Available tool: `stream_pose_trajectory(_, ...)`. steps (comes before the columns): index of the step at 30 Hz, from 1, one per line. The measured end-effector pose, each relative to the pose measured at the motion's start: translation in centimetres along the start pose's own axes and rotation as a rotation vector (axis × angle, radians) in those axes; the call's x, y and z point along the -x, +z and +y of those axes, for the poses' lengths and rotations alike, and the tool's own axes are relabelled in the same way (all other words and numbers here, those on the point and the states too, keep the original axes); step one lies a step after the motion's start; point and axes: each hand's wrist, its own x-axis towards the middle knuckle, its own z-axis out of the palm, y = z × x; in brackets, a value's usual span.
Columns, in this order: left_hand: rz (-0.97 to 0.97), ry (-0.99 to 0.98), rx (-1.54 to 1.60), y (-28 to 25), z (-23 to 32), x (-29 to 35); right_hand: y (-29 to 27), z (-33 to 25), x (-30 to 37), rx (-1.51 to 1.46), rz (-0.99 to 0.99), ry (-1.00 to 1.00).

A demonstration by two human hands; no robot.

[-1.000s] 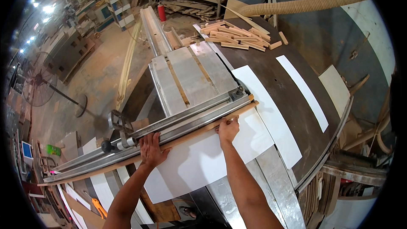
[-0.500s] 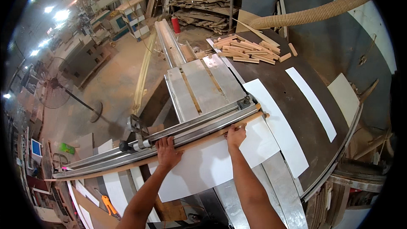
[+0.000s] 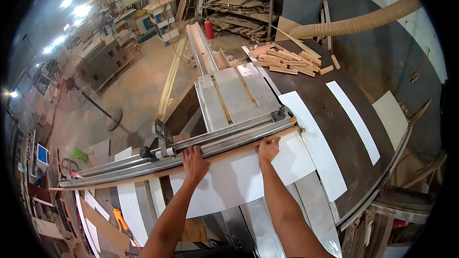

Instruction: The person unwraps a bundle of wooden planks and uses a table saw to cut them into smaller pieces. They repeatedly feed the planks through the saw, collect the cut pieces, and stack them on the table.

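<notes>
Both hands reach forward, palms down, to 1 long wooden strip (image 3: 234,152) that crosses in front of them along 1 metal rail (image 3: 240,140). 2 forearms come from the near side, the left slanting inward to the right, the right leaning to the left, with the hands well apart.

Left hand (image 3: 195,165): opened out fairly flat, its fingers slightly bent and laid forward onto the rail, the thumb pointing toward the right hand along the strip. Right hand (image 3: 267,152): fingers curled at the strip, near its right end; I cannot tell whether they pinch it or only press on it.

1 large white panel (image 3: 229,181) lies between the forearms, on the near side of the strip. To the right of the right hand are 2 more white pieces, a wider one (image 3: 313,145) and a narrow one (image 3: 354,123) farther off. Beyond the hands is 1 metal table (image 3: 234,98) with 2 grooves; past it, to the right, sits 1 pile of wooden blocks (image 3: 287,59), too overlapped to count. 1 orange tool (image 3: 119,220) lies left of the left forearm.
</notes>
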Motion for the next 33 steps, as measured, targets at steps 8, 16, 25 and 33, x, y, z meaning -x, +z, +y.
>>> stream_pose_trajectory(8, -0.086, -0.021, 0.025, 0.2, 0.2, -0.3, -0.9, -0.3, 0.3, -0.030, 0.074, -0.072)
stream_pose_trajectory(16, -0.122, -0.034, 0.083, -0.5, 0.8, -0.3, -1.9, -0.2, 0.2, -0.040, 0.119, -0.064)
stream_pose_trajectory(25, -0.125, -0.002, 0.090, -1.3, 1.4, -0.7, -2.7, 0.7, -0.7, -0.016, 0.165, -0.066)
stream_pose_trajectory(33, -0.030, 0.006, 0.106, -1.2, 0.6, -0.2, -3.1, 0.0, 0.0, 0.026, 0.107, -0.032)
